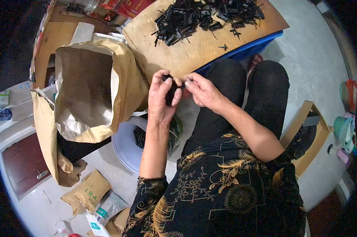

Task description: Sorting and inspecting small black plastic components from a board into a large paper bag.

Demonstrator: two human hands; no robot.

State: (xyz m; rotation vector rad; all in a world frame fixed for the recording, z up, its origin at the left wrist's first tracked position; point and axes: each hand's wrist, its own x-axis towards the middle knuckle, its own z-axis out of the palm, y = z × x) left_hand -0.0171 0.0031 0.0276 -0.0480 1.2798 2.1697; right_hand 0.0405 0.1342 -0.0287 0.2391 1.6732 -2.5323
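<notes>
Taking the middle of my view as the dial's centre, I have both hands just toward 12 o'clock. My left hand (161,96) has its grip clamped on a black part (171,94), thumb and fingers wrapped around it. My right hand (204,91) is at the part's 3 o'clock side, fingertips bunched; I cannot tell whether that grip is closed on a small piece.

The wooden bench (186,57) runs from 12 to 1 o'clock, with a heap of black parts (206,17) toward its far edge and 1 small black piece (223,47) lying apart, nearer me.

Between 9 and 10 o'clock a large brown paper sack (127,71) gapes open; I see its pale lining, but the depths are too shaded to read. At 8 o'clock a white bucket (121,138), partly hidden by my left forearm, holds dark pieces (139,136). Just past 3 o'clock, an open cardboard box (324,128) contains something grey (310,121) and dark bundled material (305,140). Toward 7 o'clock, a plump brown packet (94,187) lies on the floor (48,209).
</notes>
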